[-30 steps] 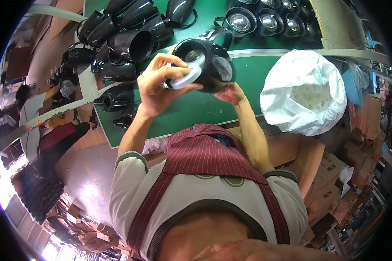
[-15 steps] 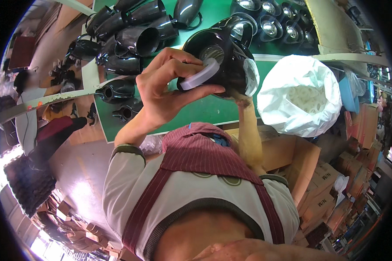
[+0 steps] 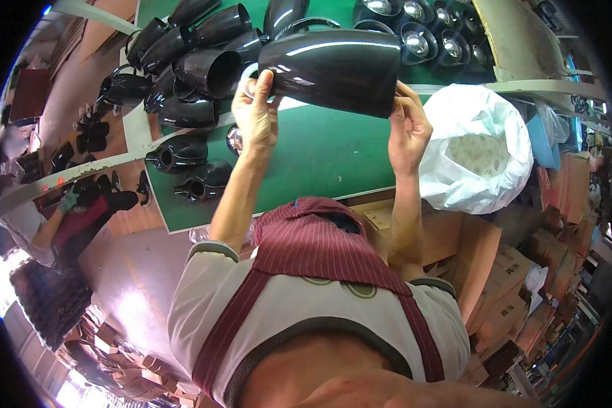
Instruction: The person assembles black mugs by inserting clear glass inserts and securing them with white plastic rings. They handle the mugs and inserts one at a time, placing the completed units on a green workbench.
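A glossy black jug shell (image 3: 333, 71) lies sideways between my two hands above the green table. My left hand (image 3: 257, 112) is closed around its left end, where part of a pale translucent ring (image 3: 249, 73) shows by the fingers. At the wider right end, the bent fingers of my right hand (image 3: 409, 126) grip the lower rim. The handle (image 3: 309, 24) shows along the far side of the shell. Just left of my left wrist, a shiny silver rounded piece (image 3: 234, 139) sits on the table, partly hidden.
Several black jug shells (image 3: 214, 73) crowd the table's left side. At far right, several black shells hold silver domes (image 3: 418, 44). A white bag (image 3: 449, 180) of translucent rings stands at the right, near cardboard boxes (image 3: 503, 289). Another person (image 3: 44, 228) is at far left.
The jug shell has turned from facing me to lying sideways. My left hand has moved from the ring at its opening to its left end; my right hand now shows at the right rim.
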The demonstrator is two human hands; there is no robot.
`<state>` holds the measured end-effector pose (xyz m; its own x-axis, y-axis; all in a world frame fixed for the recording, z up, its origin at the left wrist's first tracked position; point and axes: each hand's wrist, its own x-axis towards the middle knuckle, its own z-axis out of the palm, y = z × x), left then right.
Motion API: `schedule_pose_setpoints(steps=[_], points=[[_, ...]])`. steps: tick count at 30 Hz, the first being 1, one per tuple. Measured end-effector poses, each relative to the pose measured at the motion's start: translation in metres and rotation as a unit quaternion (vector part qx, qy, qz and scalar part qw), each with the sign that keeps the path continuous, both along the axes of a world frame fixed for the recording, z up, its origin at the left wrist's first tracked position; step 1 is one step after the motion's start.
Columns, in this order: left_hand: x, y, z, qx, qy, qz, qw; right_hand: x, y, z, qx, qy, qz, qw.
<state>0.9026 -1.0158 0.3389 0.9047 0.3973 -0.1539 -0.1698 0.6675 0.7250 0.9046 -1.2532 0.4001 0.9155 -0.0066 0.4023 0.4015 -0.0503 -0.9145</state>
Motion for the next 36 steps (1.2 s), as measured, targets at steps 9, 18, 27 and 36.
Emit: schedule_pose_setpoints(steps=[9,18,27,36], points=[[0.004,-0.003,-0.035,-0.048,0.105,0.070,0.991,0.014,0.005,-0.032,-0.200,0.018,0.035,0.979],[-0.004,-0.002,-0.044,0.113,0.032,0.140,0.983,0.024,0.009,-0.095,0.021,0.193,0.163,0.967],[-0.019,-0.005,-0.069,0.222,0.043,0.113,0.968,0.072,0.064,-0.091,-0.382,-0.169,0.047,0.907],[-0.090,-0.040,-0.078,0.241,0.120,-0.160,0.950,0.159,0.047,-0.189,-0.513,-0.198,-0.001,0.835]])
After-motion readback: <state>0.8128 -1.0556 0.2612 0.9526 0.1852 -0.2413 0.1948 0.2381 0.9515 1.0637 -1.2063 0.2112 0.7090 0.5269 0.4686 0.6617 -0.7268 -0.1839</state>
